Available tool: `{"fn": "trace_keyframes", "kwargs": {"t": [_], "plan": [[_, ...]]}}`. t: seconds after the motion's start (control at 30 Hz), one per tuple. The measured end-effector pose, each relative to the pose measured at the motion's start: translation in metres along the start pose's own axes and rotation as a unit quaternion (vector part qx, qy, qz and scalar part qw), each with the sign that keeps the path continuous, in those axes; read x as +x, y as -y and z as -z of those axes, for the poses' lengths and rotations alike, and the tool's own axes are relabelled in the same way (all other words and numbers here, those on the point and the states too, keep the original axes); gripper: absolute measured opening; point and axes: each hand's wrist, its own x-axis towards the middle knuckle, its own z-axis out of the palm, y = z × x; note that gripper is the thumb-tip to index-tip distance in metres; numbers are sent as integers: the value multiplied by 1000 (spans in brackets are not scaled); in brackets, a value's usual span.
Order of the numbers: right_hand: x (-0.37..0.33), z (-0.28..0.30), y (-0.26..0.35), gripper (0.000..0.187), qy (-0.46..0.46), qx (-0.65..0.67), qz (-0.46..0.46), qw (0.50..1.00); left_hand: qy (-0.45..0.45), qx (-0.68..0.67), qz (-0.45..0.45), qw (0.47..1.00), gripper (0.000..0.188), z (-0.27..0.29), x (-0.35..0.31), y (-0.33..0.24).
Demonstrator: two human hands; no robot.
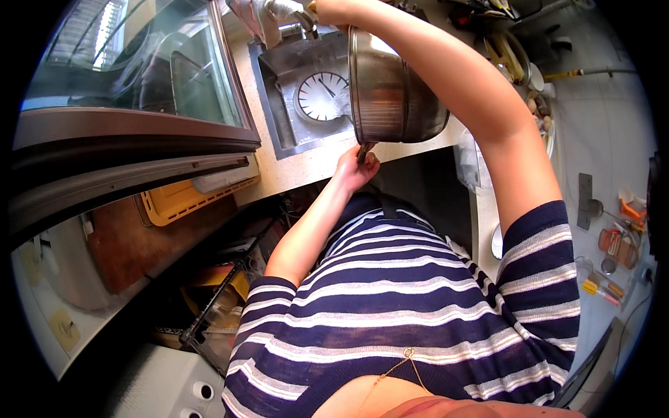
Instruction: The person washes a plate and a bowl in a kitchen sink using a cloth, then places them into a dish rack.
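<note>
A large stainless steel pot (383, 97) is tipped on its side over the right part of the sink, its mouth facing left. My left hand (359, 168) is closed round the dark handle at the pot's near side. My right arm reaches across above the pot. At the picture's upper edge, my right hand (331, 11) is beside the pot's far rim and close to the metal faucet (306, 24). Its fingers are mostly cut off or hidden. In the metal sink (282, 125) lies a round slotted drain cover (322, 96). The inside of the pot is hidden.
An open window sash (139, 129) juts in at the left, above a yellow plastic tray (188, 202). A pale countertop (300, 171) borders the sink. Dishes and a bowl of eggs (540, 111) stand at the right. A black shelf rack (230, 285) is lower left.
</note>
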Motion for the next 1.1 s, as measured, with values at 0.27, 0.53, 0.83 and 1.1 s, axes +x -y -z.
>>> {"fn": "trace_keyframes", "kwargs": {"t": [0.27,0.53,0.83,1.1], "plan": [[4,41,41,36,120,-48,3,992,25,-45,11,999,18,-19,-3,-4],[-22,24,-18,33,22,-50,-56,997,12,-29,57,998,17,-30,7,25],[-219,96,-128,23,-203,298,-130,924,-58,308,-258,914,39,-47,-35,-20],[-559,36,-173,29,-455,534,-267,660,149,560,-374,724,43,-173,-118,70]]}}
